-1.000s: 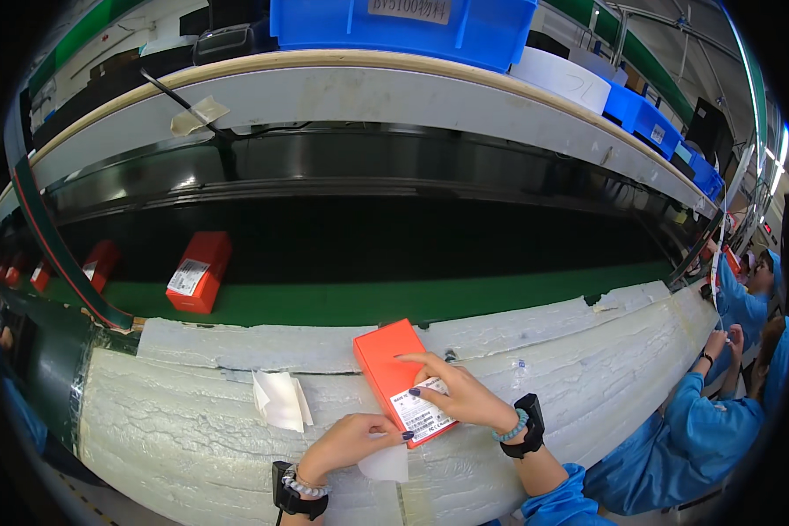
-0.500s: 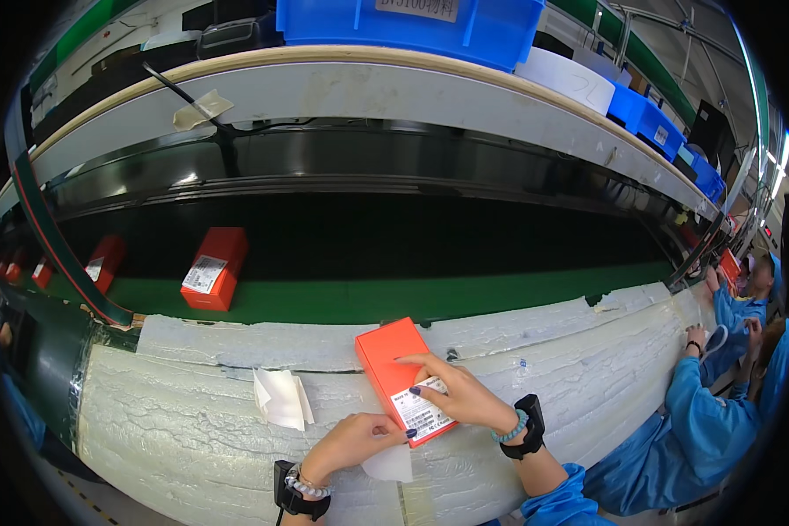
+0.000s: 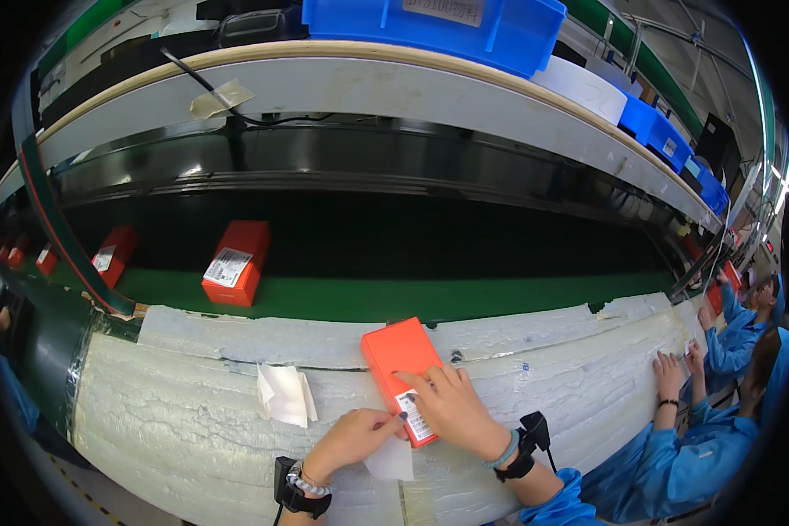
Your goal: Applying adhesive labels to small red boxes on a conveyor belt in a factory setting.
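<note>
An orange-red box lies at a slant on the covered bench in front of me, a white printed label on its near end. My right hand rests over the box and label from the right, its fingers apart and pressing on the surface. At the box's near left edge, my left hand has thumb and index finger pinched together beside the label; whatever may be between them is hidden. A piece of white paper shows just below the left fingertips.
Folded white paper stands on the bench to the left. Beyond the bench a green conveyor belt carries several orange-red boxes. A shelf with blue bins spans above. Co-workers in blue sit at the right.
My right hand has shifted slightly right and its fingers have drawn closer over the label. The left fingertips have moved a little up and left. The boxes on the belt appear farther right.
</note>
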Tool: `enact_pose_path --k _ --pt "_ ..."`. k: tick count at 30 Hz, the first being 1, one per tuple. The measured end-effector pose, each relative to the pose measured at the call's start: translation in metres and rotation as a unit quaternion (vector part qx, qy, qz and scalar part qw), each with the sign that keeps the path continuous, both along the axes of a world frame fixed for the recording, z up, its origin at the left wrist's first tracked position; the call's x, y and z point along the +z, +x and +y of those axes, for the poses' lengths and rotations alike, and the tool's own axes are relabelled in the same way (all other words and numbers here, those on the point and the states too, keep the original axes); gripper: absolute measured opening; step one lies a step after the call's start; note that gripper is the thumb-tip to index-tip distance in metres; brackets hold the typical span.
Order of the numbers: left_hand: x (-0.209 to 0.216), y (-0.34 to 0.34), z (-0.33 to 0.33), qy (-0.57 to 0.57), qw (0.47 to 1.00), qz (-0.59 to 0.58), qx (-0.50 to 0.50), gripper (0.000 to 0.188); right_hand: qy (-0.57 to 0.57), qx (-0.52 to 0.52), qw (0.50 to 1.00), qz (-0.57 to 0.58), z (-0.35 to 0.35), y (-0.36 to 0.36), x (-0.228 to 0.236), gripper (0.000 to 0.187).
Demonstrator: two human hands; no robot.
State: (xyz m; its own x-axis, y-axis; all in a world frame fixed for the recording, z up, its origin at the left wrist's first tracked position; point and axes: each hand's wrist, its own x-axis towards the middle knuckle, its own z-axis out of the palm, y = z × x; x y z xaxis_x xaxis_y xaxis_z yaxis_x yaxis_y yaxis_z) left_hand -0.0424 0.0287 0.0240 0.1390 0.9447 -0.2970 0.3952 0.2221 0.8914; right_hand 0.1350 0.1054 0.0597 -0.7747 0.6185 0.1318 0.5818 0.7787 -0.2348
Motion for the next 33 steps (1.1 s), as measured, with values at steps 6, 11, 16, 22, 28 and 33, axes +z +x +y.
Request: enact_pose_path --k 6,11,16,22,28,33 --pt "0.006 -0.018 0.001 0.071 0.984 -0.002 0.165 0.034 0.101 0.099 0.989 0.049 0.001 -0.027 -0.006 0.039" --pt "0.006 -0.022 0.002 0.097 0.971 -0.019 0.216 0.032 0.045 0.116 0.989 0.074 0.013 -0.030 -0.017 0.030" --pt "0.000 -0.023 0.001 0.108 0.970 -0.058 0.210 0.026 0.037 0.026 0.997 0.065 0.037 0.043 -0.017 0.028" --pt "-0.015 -0.015 0.006 0.187 0.961 -0.038 0.199 0.023 0.122 -0.187 0.975 -0.015 0.087 0.191 -0.024 0.039" --pt "-0.021 -0.012 0.013 0.197 0.957 -0.013 0.212 0.032 0.068 -0.088 0.988 0.107 0.084 0.144 -0.032 0.044" --pt "-0.041 -0.002 0.020 0.244 0.936 0.010 0.255 0.032 -0.172 0.070 0.955 0.230 0.049 0.038 -0.057 0.048"
